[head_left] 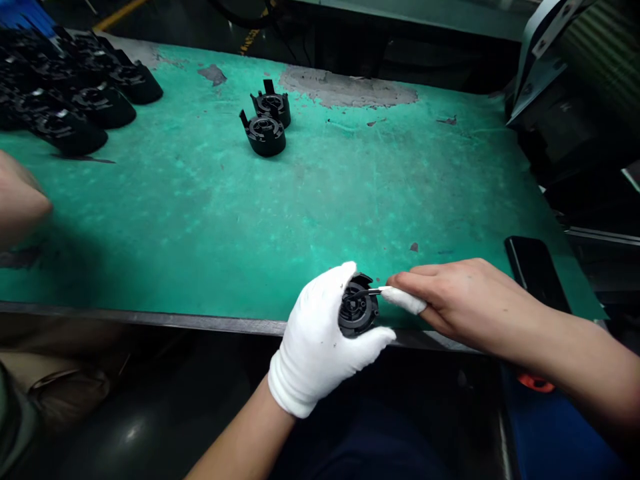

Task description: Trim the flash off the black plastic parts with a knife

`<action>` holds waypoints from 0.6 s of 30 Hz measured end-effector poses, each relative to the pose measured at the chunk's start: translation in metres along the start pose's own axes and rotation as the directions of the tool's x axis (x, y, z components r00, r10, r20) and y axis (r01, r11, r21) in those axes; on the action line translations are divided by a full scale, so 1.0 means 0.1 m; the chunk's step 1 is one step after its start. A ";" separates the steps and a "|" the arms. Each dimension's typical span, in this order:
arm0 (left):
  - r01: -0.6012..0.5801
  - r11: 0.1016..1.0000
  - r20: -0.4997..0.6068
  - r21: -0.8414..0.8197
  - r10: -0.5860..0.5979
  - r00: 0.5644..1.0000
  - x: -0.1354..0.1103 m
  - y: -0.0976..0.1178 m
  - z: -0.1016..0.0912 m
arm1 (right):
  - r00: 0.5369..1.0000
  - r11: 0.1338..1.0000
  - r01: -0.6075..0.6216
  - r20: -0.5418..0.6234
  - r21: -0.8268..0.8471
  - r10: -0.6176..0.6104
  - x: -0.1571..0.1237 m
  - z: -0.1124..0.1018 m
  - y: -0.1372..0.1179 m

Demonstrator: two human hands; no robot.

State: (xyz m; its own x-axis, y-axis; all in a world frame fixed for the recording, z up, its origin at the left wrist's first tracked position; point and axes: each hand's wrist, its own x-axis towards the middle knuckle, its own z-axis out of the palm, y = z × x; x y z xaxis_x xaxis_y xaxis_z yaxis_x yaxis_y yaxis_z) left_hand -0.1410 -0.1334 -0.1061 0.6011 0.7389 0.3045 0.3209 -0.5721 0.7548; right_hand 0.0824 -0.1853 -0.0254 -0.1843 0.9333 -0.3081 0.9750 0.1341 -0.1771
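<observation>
Black round part (357,323) — cupped in the gloved left hand (320,330); best braced firmly while the right hand (453,297) pinches the slim tool (373,291).

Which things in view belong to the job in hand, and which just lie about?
In the job:
- black part, in left grip
- thin tool, in right grip
- similar parts standing nearby, probably

Seemingly lying about:
- phone-like slab
- orange item

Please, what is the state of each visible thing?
Left hand: gloved, gripping held part
Right hand: pinching thin tool
Held part: inner side showing
Thin tool: over held part
Two black parts: standing upright
Black parts at far left: clustered
Green tabletop: worn in patches
Black slab: lying flat
</observation>
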 end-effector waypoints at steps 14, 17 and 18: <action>-0.036 0.999 -0.036 0.008 0.036 0.999 0.02 0.01 -0.02 | 0.997 0.944 -0.074 0.041 0.321 0.064 -0.35 0.34 -0.20; -0.020 1.000 -0.032 0.009 0.021 0.999 0.00 -0.01 0.00 | 0.994 0.942 -0.110 0.033 0.318 0.105 -0.38 0.39 -0.25; -0.014 1.000 -0.030 0.009 0.014 0.999 0.00 -0.01 0.01 | 0.993 0.938 -0.119 0.057 0.325 0.106 -0.38 0.39 -0.27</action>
State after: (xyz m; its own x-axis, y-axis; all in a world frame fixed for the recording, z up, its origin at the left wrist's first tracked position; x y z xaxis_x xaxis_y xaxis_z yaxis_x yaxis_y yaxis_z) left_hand -0.1409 -0.1335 -0.1074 0.5833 0.7411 0.3323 0.3192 -0.5854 0.7453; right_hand 0.0582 -0.2371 -0.0456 -0.0866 0.9217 -0.3782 0.8964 -0.0936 -0.4333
